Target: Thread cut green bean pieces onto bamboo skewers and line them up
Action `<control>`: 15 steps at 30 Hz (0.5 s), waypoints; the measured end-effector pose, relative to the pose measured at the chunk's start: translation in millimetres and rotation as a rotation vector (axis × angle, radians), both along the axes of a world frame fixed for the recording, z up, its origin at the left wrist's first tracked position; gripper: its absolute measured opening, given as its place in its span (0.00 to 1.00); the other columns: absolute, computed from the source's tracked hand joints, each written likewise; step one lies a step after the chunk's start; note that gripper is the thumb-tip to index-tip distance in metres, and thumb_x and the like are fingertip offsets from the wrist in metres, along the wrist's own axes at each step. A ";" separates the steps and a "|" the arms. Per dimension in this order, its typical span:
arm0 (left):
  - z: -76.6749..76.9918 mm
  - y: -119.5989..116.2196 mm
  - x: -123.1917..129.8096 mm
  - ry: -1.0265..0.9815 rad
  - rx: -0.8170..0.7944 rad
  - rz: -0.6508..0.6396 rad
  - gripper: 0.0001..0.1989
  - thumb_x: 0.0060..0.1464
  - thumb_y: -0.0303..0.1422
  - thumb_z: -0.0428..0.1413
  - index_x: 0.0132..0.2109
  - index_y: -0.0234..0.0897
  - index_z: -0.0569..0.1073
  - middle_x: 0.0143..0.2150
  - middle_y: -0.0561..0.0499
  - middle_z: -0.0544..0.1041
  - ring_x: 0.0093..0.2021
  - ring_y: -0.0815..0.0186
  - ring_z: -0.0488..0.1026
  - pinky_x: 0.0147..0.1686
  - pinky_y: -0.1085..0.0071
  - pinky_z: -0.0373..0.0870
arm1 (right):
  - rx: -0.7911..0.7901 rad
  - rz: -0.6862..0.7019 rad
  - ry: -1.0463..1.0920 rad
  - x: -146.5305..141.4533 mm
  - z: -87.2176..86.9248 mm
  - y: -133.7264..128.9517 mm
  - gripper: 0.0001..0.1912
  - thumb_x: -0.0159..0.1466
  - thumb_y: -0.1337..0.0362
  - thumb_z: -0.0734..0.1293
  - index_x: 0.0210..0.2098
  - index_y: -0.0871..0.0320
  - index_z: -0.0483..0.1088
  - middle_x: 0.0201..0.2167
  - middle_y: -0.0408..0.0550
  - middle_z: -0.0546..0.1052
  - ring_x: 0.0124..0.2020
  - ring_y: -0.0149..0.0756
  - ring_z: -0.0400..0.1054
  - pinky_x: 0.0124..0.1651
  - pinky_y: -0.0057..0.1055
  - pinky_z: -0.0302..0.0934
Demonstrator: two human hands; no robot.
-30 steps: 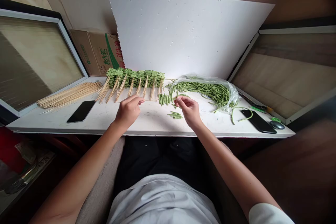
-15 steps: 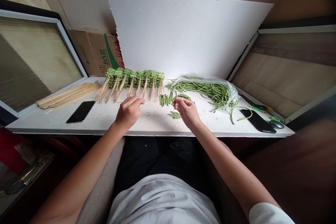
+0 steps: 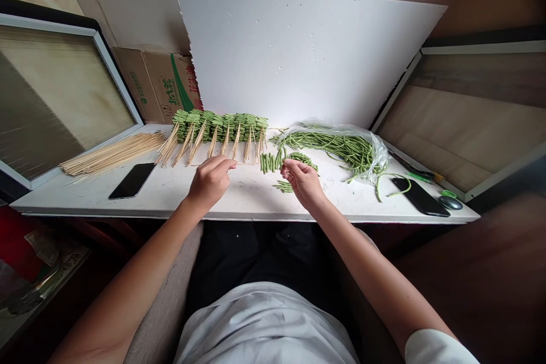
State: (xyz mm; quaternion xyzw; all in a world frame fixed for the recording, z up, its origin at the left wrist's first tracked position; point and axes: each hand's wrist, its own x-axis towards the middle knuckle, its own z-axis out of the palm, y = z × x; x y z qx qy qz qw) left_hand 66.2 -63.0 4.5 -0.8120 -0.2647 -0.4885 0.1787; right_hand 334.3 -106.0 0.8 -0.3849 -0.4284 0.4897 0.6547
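My left hand (image 3: 211, 179) is closed, thumb and fingers pinched on a thin bamboo skewer that barely shows. In line with it, a row of short green bean pieces (image 3: 268, 162) hangs side by side between my hands. My right hand (image 3: 302, 179) pinches a green bean piece (image 3: 284, 153) at the right end of that row; its fingers hide part of the piece. Close by on the table lie a small pile of cut bean pieces (image 3: 303, 158) and a few more cut pieces (image 3: 282, 186).
Finished bean skewers (image 3: 219, 125) are stacked at the back. Loose bamboo skewers (image 3: 113, 153) and a phone (image 3: 132, 181) lie left. At right are a plastic bag of long beans (image 3: 341, 145), another phone (image 3: 420, 196) and a dark mouse-like object (image 3: 450, 202). A white foam board (image 3: 311, 51) stands behind.
Both hands keep nearly the same pose. The whole view has shifted very slightly; nothing has been let go or taken up.
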 end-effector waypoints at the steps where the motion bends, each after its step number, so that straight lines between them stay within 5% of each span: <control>1: -0.6 0.1 0.3 0.003 0.006 0.004 0.24 0.48 0.11 0.45 0.40 0.36 0.79 0.35 0.48 0.81 0.38 0.61 0.80 0.38 0.67 0.78 | -0.002 -0.002 -0.006 0.4 -0.1 0.4 0.18 0.51 0.48 0.82 0.29 0.54 0.81 0.28 0.44 0.76 0.31 0.34 0.68 0.38 0.33 0.66; 15: 0.3 0.0 1.3 -0.042 -0.006 -0.002 0.23 0.48 0.11 0.45 0.39 0.36 0.79 0.35 0.48 0.81 0.37 0.62 0.80 0.38 0.68 0.78 | -0.003 -0.010 -0.030 -1.1 -3.2 1.4 0.17 0.51 0.49 0.83 0.32 0.54 0.83 0.33 0.47 0.81 0.39 0.38 0.73 0.36 0.31 0.64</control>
